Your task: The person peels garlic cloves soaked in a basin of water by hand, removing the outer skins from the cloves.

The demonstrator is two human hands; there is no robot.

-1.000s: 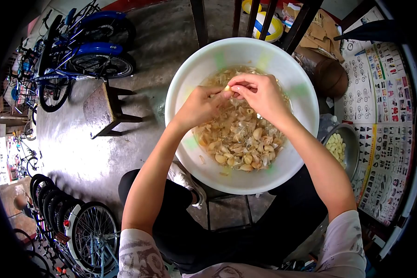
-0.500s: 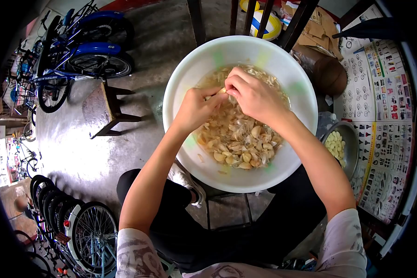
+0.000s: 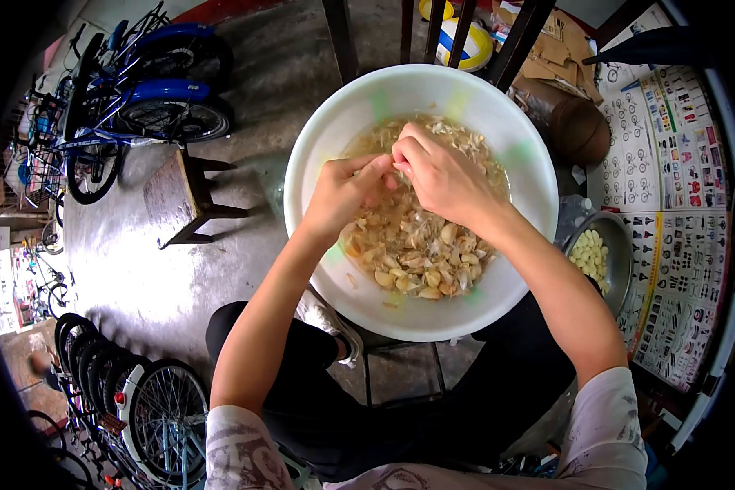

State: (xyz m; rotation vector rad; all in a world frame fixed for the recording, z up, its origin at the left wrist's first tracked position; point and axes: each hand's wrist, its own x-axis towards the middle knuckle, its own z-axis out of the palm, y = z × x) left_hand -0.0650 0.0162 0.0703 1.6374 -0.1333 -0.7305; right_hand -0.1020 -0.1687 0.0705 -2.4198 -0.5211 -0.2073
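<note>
A large white basin (image 3: 322, 282) stands between my knees, with water and many unpeeled garlic cloves (image 3: 420, 265) and loose skins in it. Over its middle, my left hand (image 3: 341, 194) is closed in a pinch, thumb and fingertips together. My right hand (image 3: 445, 175) is pinched shut too, its fingertips meeting those of the left. Between them is a garlic clove, now mostly covered by the fingers. To the right of the basin, a metal bowl (image 3: 621, 253) holds peeled garlic cloves (image 3: 590, 255).
A small wooden stool (image 3: 189, 196) is on the concrete floor at left, near blue bicycles (image 3: 167, 110). More bicycles (image 3: 167, 416) line the lower left. Dark wooden bars (image 3: 433, 37) rise behind the basin, with a ball (image 3: 469, 45) beyond. Printed sheets (image 3: 670, 237) cover the right side.
My left thumb has shifted up over the clove, which showed between the fingertips before. The right fingers have curled slightly. Both hands stay above the basin.
</note>
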